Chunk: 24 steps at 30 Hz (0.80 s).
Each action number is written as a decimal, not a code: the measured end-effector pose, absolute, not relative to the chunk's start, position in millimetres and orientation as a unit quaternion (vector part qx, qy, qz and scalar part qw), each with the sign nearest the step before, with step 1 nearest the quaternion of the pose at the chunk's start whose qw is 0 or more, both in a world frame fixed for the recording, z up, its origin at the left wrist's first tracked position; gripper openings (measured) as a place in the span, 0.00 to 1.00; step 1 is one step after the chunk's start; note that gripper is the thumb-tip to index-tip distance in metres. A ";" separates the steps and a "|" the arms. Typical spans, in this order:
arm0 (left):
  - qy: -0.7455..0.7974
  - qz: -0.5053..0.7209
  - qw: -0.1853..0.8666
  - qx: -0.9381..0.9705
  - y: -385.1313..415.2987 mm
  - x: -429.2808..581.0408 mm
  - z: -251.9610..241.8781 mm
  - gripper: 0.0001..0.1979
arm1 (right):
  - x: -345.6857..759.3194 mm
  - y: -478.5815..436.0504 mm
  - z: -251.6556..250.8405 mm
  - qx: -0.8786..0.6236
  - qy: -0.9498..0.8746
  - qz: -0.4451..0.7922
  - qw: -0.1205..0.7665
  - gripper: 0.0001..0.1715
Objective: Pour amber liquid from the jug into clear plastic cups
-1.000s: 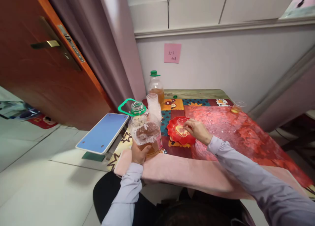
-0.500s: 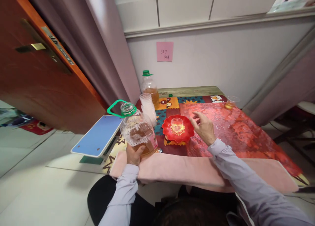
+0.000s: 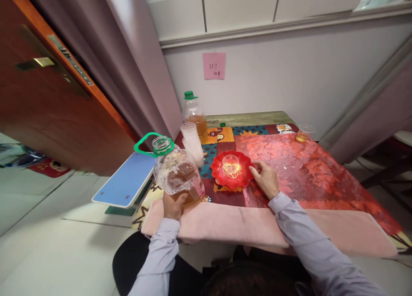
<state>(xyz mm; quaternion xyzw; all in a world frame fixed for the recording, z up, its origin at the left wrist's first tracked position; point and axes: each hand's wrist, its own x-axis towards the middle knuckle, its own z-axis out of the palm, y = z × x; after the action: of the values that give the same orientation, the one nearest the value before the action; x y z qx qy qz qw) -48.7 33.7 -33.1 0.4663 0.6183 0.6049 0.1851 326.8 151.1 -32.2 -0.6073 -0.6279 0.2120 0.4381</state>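
My left hand (image 3: 174, 205) is wrapped around the lower part of a clear plastic jug (image 3: 180, 171). The jug has a green handle and an uncapped mouth, tilts to the left and holds amber liquid. My right hand (image 3: 265, 178) pinches the right rim of a red scalloped plate (image 3: 219, 175). In the middle of that plate stands a small clear plastic cup (image 3: 231, 162); its contents are hard to make out. A leaning stack of clear plastic cups (image 3: 192, 145) is just behind the jug.
At the back left stands a second jug (image 3: 196, 122), green-capped, with a small green cap (image 3: 222, 124) nearby. A cup with amber liquid (image 3: 302, 135) sits at the far right. A pink towel (image 3: 231, 225) lies along the front edge; a blue board (image 3: 124, 180) is at left.
My right hand has come down and slightly left, closing on the plate's rim. The jug in my left hand has tilted slightly and shifted a little left.
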 end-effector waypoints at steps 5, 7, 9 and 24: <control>0.617 0.601 0.199 0.468 32.2 -43.9 -28.8 0.41 | 330.9 149.9 -28.1 -0.601 -0.626 0.178 0.464 0.30; 0.616 0.600 0.202 0.468 31.8 -42.0 -26.7 0.42 | 329.6 143.3 -14.2 -0.595 -0.611 0.139 0.502 0.32; 0.619 0.600 0.201 0.466 30.8 -41.1 -24.7 0.43 | 319.6 131.3 5.9 -0.571 -0.598 0.128 0.548 0.33; 0.603 0.603 0.184 0.489 25.7 -35.8 17.0 0.45 | 146.1 92.8 -2.3 -0.266 -0.685 0.480 0.479 0.54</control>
<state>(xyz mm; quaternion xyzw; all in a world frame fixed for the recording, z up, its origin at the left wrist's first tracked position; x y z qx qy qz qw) -35.8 25.7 17.0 0.4887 0.6034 0.6028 0.1836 146.1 92.8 -2.3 -0.2664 -0.6853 0.4799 0.4788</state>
